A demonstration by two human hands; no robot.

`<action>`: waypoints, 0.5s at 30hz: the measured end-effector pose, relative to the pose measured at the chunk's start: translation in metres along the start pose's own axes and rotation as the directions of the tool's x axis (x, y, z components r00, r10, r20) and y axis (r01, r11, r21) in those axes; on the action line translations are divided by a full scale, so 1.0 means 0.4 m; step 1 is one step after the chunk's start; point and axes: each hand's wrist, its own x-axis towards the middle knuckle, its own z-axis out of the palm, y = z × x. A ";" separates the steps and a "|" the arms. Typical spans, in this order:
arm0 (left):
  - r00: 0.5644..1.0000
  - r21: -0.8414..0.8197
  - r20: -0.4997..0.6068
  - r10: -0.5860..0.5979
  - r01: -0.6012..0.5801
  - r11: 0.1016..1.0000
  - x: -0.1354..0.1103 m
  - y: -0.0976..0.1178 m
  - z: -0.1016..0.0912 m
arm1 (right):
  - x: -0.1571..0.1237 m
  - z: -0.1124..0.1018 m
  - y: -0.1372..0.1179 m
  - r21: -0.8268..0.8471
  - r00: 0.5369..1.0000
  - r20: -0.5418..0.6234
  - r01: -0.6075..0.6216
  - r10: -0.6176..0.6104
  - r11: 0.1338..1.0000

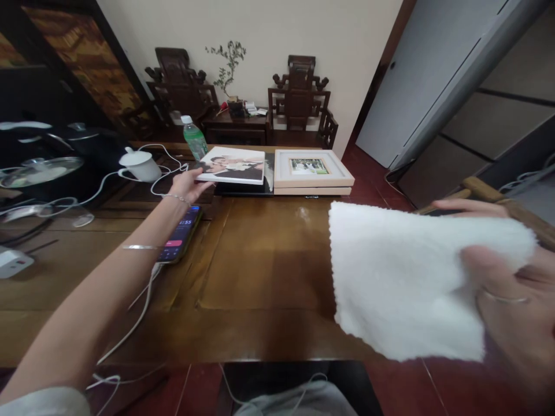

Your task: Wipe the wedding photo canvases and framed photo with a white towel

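Observation:
My left hand is at the far side of the table, closed on the near left corner of a white-edged photo panel. The panel lies flat over a dark item, and its picture shows people. In my right hand hangs a white fluffy cloth with a scalloped edge, held between thumb and fingers above the table's right side. To the right of the panel, light wood picture frames are stacked, the top one with a small photo inside a wide mat.
A lit phone on a cable lies beside my left forearm. Further left are a lidded white cup, a green bottle, a glass-lidded pot and loose white cables. Dark wooden chairs stand against the wall.

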 end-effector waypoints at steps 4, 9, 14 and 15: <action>0.988 -0.096 -0.033 0.152 -0.155 0.983 -0.064 0.044 -0.076 | 0.008 -0.026 0.028 -0.100 0.992 0.102 -0.060 0.070 0.993; 0.978 -0.206 -0.056 0.203 -0.210 0.956 -0.176 0.087 -0.148 | 0.025 -0.035 0.070 -0.313 0.976 -0.031 -0.215 0.217 0.925; 0.981 -0.188 -0.113 0.156 -0.175 0.966 -0.286 0.076 -0.151 | 0.059 -0.030 0.126 -0.237 0.918 0.022 -0.380 0.396 0.894; 0.983 -0.178 -0.114 0.142 -0.161 0.971 -0.305 0.069 -0.143 | 0.066 -0.030 0.141 -0.223 0.909 0.042 -0.397 0.415 0.891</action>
